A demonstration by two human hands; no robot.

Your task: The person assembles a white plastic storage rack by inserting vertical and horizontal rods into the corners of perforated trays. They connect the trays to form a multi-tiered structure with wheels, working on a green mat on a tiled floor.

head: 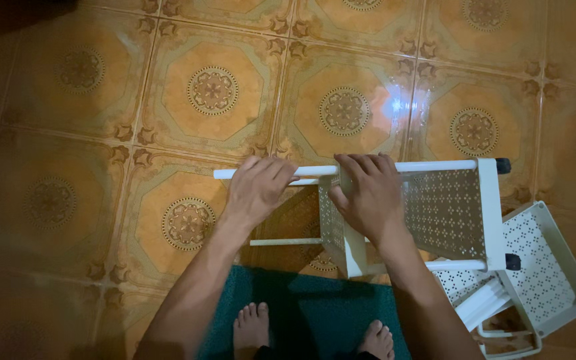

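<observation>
A white plastic rack lies on its side on the tiled floor, its perforated shelf point(449, 213) to the right of my hands. My left hand point(256, 189) grips the rack's long white top pole point(435, 166) near its bare left end. My right hand point(371, 193) wraps over the same pole and presses on a second perforated shelf point(331, 223) standing edge-on in the middle. A lower white pole point(285, 242) runs under my left forearm. Black caps point(503, 165) close the pole ends at the right.
A loose white perforated tray point(547, 267) and spare white poles point(483, 303) lie at the lower right. My bare feet point(251, 327) stand on a dark green mat point(315, 310). Patterned orange floor tiles point(212, 90) spread all around, with a light glare at upper right.
</observation>
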